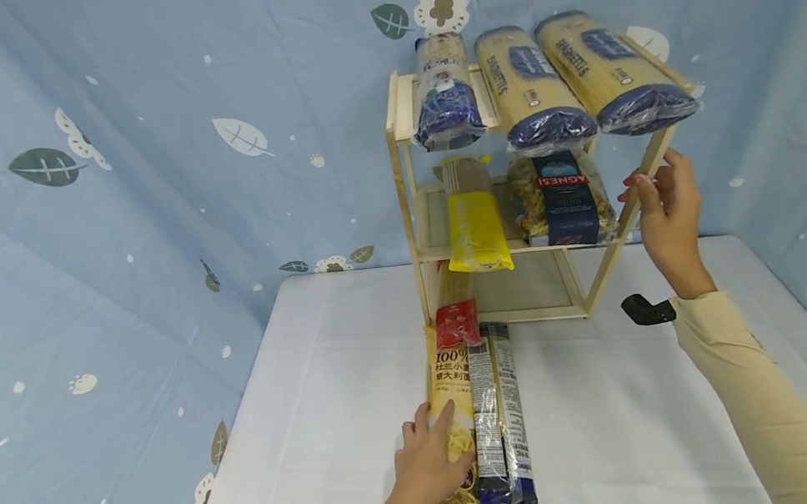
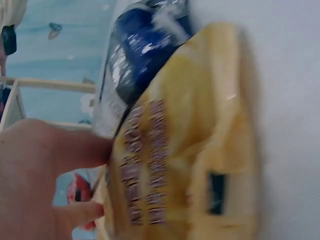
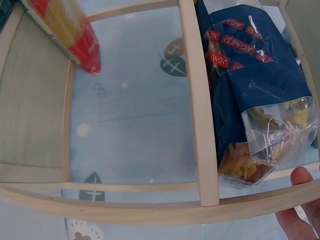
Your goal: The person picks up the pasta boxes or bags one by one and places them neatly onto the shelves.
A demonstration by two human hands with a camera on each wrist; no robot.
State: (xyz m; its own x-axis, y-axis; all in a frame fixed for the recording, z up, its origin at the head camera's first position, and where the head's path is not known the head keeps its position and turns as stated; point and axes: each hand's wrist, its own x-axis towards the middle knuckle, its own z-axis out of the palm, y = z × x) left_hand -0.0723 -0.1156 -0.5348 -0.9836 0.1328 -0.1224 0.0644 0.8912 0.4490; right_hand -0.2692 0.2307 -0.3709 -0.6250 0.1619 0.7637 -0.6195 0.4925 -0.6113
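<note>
My left hand (image 1: 426, 468) holds the near part of a long yellow pasta bag (image 1: 451, 376) lying on the table, thumb on one side and fingers on the other. The left wrist view shows this bag (image 2: 165, 165) close up and blurred. Against its right side lies a navy-and-clear pasta bag (image 1: 499, 417). My right hand (image 1: 675, 219) grips the right front post of a wooden rack (image 1: 608, 269), below its top shelf. Beside that hand, on the middle shelf, sits a dark-blue AGNESI pasta bag (image 1: 567, 202). The right wrist view shows fingertips (image 3: 301, 176) curled over the post.
Three pasta bags lie on the top shelf, including a spaghetti pack (image 1: 534, 84) with a blue end. A yellow-ended pack (image 1: 478, 226) sits on the middle shelf. On the bottom shelf, a red-ended pack (image 1: 458, 325) juts out over the yellow bag's far end. Patterned blue cloth (image 1: 139, 192) hangs behind.
</note>
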